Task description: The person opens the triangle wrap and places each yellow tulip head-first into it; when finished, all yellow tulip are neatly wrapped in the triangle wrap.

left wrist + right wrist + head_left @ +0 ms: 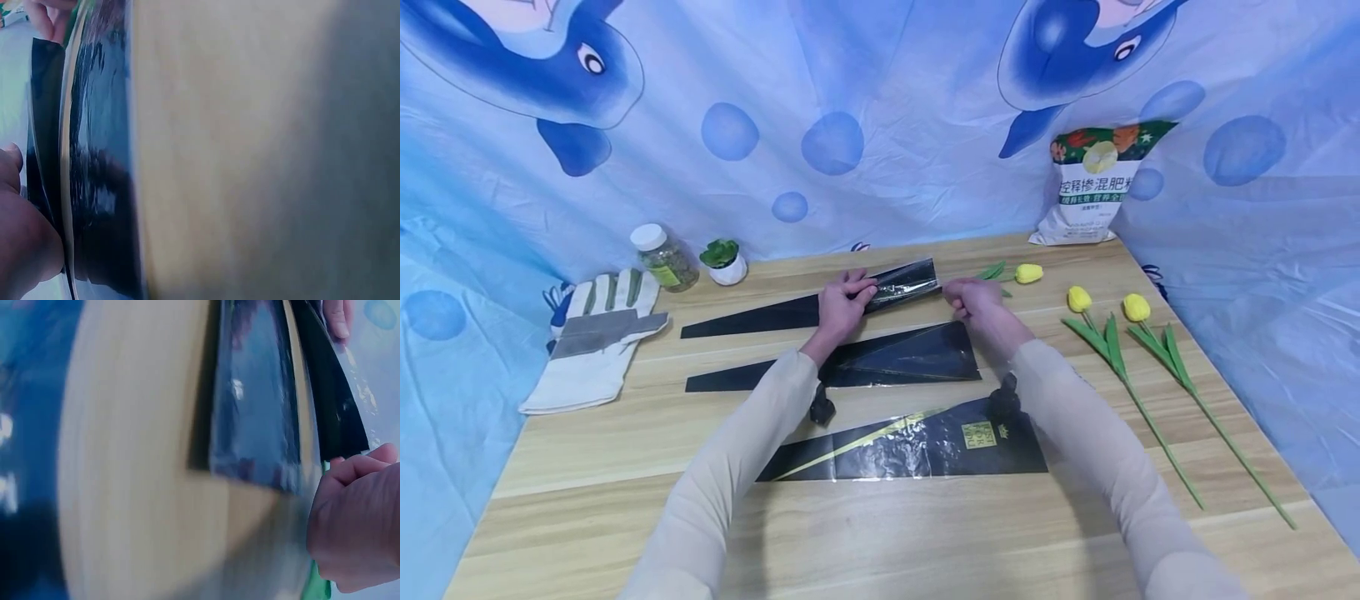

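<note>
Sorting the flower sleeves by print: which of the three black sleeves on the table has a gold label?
The nearest sleeve, closest to the person: it has a gold square label and yellow stripe; the other two are plain black.

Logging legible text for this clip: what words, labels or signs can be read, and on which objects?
"控释掺混肥料": large characters on the white fertiliser bag with flower print; the last one is cut off at its edge.
Smaller lines beneath on the bag: too small to read.
Gold square emblem on the nearest black plastic flower sleeve: unreadable.
Label on the white-capped glass jar: unreadable.
</note>
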`<action>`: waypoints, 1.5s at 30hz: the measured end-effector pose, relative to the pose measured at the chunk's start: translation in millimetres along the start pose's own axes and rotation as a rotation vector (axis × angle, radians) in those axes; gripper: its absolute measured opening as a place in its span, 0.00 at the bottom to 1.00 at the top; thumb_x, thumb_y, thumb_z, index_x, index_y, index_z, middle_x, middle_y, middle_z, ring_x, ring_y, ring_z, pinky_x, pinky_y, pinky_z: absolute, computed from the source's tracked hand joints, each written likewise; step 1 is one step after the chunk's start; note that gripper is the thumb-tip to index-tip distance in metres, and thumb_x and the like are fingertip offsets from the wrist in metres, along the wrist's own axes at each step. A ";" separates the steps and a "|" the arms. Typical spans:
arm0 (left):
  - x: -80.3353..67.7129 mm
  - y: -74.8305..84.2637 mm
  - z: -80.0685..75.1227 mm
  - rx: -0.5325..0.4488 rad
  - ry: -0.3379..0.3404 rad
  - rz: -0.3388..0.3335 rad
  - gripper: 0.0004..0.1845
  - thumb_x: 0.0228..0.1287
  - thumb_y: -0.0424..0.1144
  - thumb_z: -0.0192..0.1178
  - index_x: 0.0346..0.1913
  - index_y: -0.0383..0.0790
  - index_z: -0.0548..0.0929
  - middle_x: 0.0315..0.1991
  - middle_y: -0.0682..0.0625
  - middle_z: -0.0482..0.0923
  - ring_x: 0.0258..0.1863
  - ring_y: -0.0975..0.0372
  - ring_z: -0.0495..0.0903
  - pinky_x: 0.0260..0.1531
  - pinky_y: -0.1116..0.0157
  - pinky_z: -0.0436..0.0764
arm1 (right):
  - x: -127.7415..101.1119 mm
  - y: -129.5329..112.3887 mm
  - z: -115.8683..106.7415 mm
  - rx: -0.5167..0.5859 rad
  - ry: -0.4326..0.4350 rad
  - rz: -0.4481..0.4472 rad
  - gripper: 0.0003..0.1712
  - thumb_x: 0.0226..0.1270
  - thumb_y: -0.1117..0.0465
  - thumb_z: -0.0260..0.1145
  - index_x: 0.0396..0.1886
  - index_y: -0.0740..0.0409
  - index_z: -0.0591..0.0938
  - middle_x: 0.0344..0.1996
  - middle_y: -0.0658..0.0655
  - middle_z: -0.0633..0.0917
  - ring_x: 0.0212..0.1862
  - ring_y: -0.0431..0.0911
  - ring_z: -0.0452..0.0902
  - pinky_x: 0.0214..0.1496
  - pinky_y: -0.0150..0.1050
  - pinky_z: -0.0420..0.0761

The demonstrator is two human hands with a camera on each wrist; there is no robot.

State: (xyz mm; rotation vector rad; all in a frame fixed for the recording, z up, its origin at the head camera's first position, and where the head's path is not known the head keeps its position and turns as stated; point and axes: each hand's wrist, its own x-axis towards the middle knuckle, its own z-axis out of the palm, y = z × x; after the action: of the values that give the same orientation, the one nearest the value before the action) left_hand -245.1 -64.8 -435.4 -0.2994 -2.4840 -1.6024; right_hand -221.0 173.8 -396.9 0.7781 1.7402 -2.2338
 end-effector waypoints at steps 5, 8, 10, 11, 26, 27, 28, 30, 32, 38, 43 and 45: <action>1.4 0.1 -0.7 0.014 -0.001 0.005 0.10 0.67 0.35 0.67 0.48 0.36 0.89 0.60 0.43 0.79 0.72 0.44 0.61 0.72 0.55 0.56 | -6.9 -12.1 -20.0 -0.242 -0.019 -0.118 0.21 0.67 0.65 0.70 0.58 0.63 0.78 0.43 0.60 0.83 0.17 0.33 0.69 0.15 0.24 0.67; 1.1 0.5 -0.9 0.012 -0.005 -0.002 0.10 0.67 0.35 0.67 0.48 0.36 0.89 0.60 0.43 0.79 0.72 0.44 0.61 0.72 0.55 0.55 | -6.8 -20.0 -34.2 -0.424 -0.001 -0.188 0.23 0.65 0.62 0.73 0.57 0.62 0.79 0.39 0.56 0.83 0.17 0.35 0.72 0.17 0.26 0.70; 0.4 0.6 -0.8 0.009 -0.007 -0.006 0.10 0.67 0.35 0.67 0.48 0.36 0.89 0.60 0.43 0.79 0.73 0.45 0.61 0.72 0.54 0.55 | -6.2 -24.7 -42.9 -0.492 0.007 -0.206 0.23 0.64 0.61 0.74 0.57 0.61 0.80 0.35 0.53 0.84 0.17 0.36 0.73 0.17 0.27 0.71; 0.3 0.4 -0.5 0.009 -0.007 -0.007 0.10 0.67 0.35 0.67 0.48 0.36 0.89 0.60 0.43 0.79 0.73 0.44 0.61 0.72 0.54 0.55 | -5.9 -26.9 -46.8 -0.504 0.001 -0.214 0.23 0.63 0.61 0.74 0.56 0.62 0.80 0.34 0.53 0.84 0.17 0.36 0.73 0.17 0.28 0.71; -1.5 1.4 0.9 -0.017 -0.009 -0.028 0.10 0.66 0.34 0.67 0.48 0.36 0.89 0.61 0.43 0.79 0.73 0.45 0.59 0.73 0.55 0.54 | 3.6 -58.5 -89.0 -0.701 -0.017 -0.301 0.22 0.67 0.66 0.69 0.58 0.69 0.80 0.34 0.56 0.86 0.16 0.38 0.72 0.17 0.30 0.71; -1.8 1.6 1.0 -0.016 -0.007 -0.028 0.10 0.66 0.34 0.67 0.48 0.36 0.89 0.61 0.43 0.79 0.73 0.45 0.59 0.73 0.55 0.54 | 4.9 -59.0 -90.7 -0.713 -0.014 -0.310 0.21 0.67 0.67 0.69 0.57 0.69 0.80 0.33 0.56 0.87 0.15 0.39 0.72 0.17 0.30 0.72; -2.1 1.8 1.0 -0.013 -0.006 -0.027 0.10 0.66 0.34 0.67 0.48 0.35 0.89 0.61 0.43 0.79 0.73 0.45 0.59 0.73 0.55 0.54 | 6.7 -58.8 -92.2 -0.731 -0.011 -0.323 0.20 0.67 0.67 0.69 0.56 0.70 0.81 0.33 0.57 0.87 0.15 0.39 0.72 0.17 0.31 0.71; -2.4 2.3 1.0 -0.011 -0.005 -0.026 0.10 0.66 0.34 0.67 0.48 0.35 0.88 0.60 0.43 0.79 0.73 0.45 0.60 0.73 0.55 0.54 | 10.2 -57.7 -94.7 -0.786 -0.008 -0.374 0.17 0.67 0.68 0.69 0.53 0.71 0.81 0.31 0.60 0.87 0.15 0.40 0.72 0.17 0.31 0.72; -2.7 2.1 1.5 -0.012 -0.005 -0.017 0.10 0.66 0.33 0.68 0.48 0.34 0.88 0.60 0.43 0.79 0.73 0.44 0.60 0.73 0.55 0.54 | 12.8 -55.3 -95.9 -0.871 -0.008 -0.439 0.15 0.67 0.67 0.68 0.50 0.71 0.82 0.32 0.63 0.87 0.15 0.41 0.74 0.18 0.31 0.73; -2.9 2.2 1.6 -0.014 0.001 -0.004 0.10 0.65 0.32 0.68 0.47 0.34 0.89 0.59 0.42 0.79 0.72 0.43 0.61 0.73 0.56 0.55 | 16.9 -52.0 -92.6 -1.154 0.028 -0.634 0.11 0.67 0.65 0.65 0.46 0.66 0.85 0.38 0.65 0.87 0.27 0.52 0.83 0.31 0.41 0.79; -1.7 1.4 1.6 -0.008 0.005 -0.013 0.09 0.65 0.33 0.68 0.47 0.35 0.89 0.59 0.43 0.80 0.72 0.44 0.61 0.72 0.57 0.55 | 20.6 -53.8 -89.8 -1.305 0.048 -0.689 0.12 0.66 0.65 0.65 0.47 0.64 0.86 0.44 0.65 0.87 0.46 0.59 0.81 0.49 0.53 0.76; -1.7 1.1 1.3 -0.008 0.005 -0.013 0.09 0.65 0.33 0.68 0.47 0.35 0.89 0.59 0.43 0.80 0.72 0.44 0.61 0.72 0.56 0.55 | 22.5 -54.3 -89.5 -1.339 0.037 -0.671 0.13 0.66 0.66 0.65 0.49 0.63 0.86 0.46 0.66 0.86 0.48 0.60 0.80 0.50 0.56 0.76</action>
State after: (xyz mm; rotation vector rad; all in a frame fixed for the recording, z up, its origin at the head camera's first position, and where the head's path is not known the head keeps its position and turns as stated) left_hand -243.2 -63.3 -435.4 -0.2804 -2.4819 -1.6166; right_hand -240.3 277.4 -377.9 -0.1147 3.0718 -0.7004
